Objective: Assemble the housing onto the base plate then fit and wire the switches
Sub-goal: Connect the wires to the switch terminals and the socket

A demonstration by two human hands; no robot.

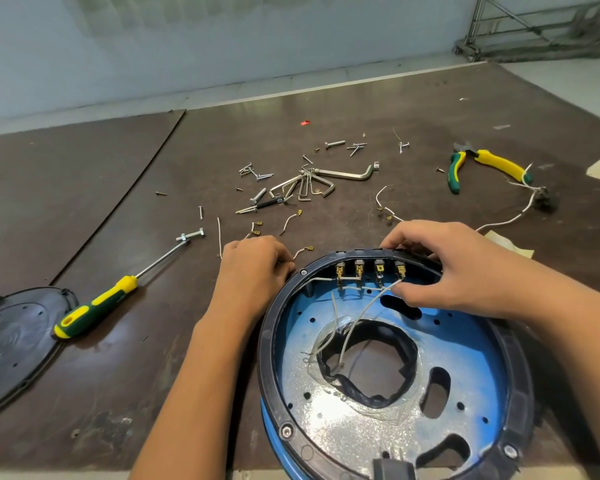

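Note:
A round blue base plate (471,386) with a black ring housing (269,344) screwed on it lies at the lower right. Several switches (369,270) with brass terminals sit in a row inside the housing's far wall, joined by short white wires. A longer white wire (357,323) runs from the rightmost switch down into the plate's central hole. My right hand (447,268) rests on the housing's far rim, thumb and fingers pinching that wire at the rightmost terminal. My left hand (253,268) is curled against the housing's left outer edge; what it holds is hidden.
A green-yellow screwdriver (97,303) lies left, its tip by a bolt (191,234). A black cover (11,344) sits at far left. Hex keys (312,183), screws and loose terminal wires (291,220) are scattered behind. Pliers (478,164) lie at the far right.

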